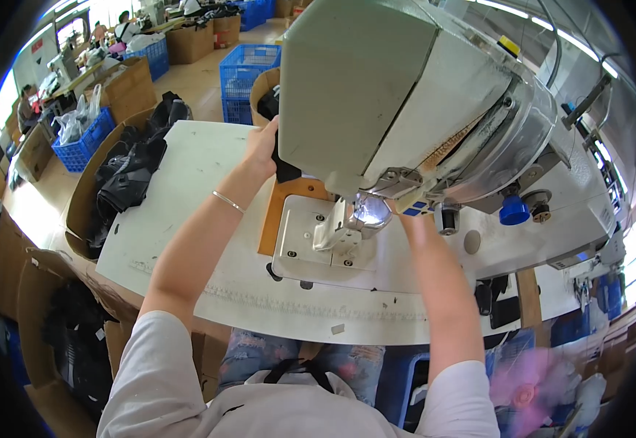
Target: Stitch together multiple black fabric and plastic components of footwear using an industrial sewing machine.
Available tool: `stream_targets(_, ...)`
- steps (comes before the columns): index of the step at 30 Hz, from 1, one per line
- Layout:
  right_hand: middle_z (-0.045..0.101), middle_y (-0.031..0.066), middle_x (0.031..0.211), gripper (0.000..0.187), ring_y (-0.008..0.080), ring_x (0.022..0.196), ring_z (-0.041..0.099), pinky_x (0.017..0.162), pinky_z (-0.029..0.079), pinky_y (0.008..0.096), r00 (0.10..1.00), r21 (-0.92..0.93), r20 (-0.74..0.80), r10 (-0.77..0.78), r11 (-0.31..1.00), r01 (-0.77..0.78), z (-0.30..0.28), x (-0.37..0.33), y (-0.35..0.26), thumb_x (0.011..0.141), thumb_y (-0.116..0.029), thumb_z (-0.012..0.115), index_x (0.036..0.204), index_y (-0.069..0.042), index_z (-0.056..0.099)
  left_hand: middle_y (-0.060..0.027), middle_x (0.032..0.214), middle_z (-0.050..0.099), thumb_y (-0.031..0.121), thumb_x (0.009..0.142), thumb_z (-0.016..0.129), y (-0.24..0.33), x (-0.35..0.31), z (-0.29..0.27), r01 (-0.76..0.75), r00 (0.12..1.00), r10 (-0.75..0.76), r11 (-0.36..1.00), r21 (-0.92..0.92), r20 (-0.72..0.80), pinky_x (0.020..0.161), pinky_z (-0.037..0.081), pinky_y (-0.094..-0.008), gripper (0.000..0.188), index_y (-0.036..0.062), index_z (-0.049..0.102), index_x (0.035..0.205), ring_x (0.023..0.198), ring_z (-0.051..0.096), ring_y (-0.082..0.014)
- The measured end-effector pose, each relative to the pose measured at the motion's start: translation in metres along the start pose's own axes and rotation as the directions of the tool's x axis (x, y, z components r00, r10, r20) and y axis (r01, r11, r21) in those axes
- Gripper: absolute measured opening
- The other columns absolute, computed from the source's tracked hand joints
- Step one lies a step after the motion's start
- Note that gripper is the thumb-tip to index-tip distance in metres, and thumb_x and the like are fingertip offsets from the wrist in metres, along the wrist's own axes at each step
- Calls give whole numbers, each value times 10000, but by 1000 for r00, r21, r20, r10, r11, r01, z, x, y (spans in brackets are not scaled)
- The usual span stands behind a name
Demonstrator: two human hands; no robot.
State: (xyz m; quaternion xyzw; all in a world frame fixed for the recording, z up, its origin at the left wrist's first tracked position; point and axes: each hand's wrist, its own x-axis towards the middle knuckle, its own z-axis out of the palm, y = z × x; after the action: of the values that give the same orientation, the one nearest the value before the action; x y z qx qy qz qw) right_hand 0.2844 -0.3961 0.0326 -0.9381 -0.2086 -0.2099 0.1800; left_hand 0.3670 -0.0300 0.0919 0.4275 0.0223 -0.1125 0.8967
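1. Workshop floor fills the background of the head view: blue crates (pixel 243 77), cardboard boxes (pixel 129 86) and other people at benches far off at the upper left.
2. Closer in, a white table (pixel 186 212) carries a big grey sewing machine (pixel 376 95). A cardboard bin of dark fabric (pixel 124 179) stands against the table's left edge.
3. The person's left hand (pixel 263 146) reaches up behind the machine's head and touches a black piece of cloth (pixel 285 169) there. The fingers are hidden by the machine, so how tightly they close cannot be told.
4. The right hand (pixel 405 215) goes in under the machine near the lit needle area (pixel 369 212). Its fingers are out of sight, so its grip cannot be told either.
5. The black cloth sits at the back of the machine, above the wooden board (pixel 281 208) and the metal plate (pixel 307 244).
6. Judged from this, the step in hand is feeding or pulling the cloth past the needle. The next move likely calls for both hands to guide it evenly, keeping fingers off the needle.
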Motion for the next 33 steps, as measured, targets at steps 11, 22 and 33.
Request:
stream_targets(11,706,120,1114,372,283,1073,670,853,530,405,967,-213,224,122,974,-73,-22,11,-35,960,-200,705,1302,-64,654,-109,1274,642,271,794,799,-35,-91,4,-661,323,411,-546,514,852,1198,128,-649,443,102,704,1194,1228,572,-312)
stream_targets(22,724,73,962,237,289,836,652,707,523,368,949,170,173,264,941,-292,-91,-38,-147,810,-252,791,1007,-126,750,-82,1062,690,72,675,763,-3,-154,32,-685,491,485,-299,665,724,985,438,-484,334,101,760,1008,1103,594,-334)
stream_targets(33,744,5,1068,231,154,981,720,598,424,263,850,-614,-177,-496,731,299,-104,-54,-257,847,-171,687,1062,-146,766,-5,1043,674,95,612,769,-4,-180,33,-678,78,465,-624,389,882,1104,398,-571,286,123,751,896,1145,555,-300)
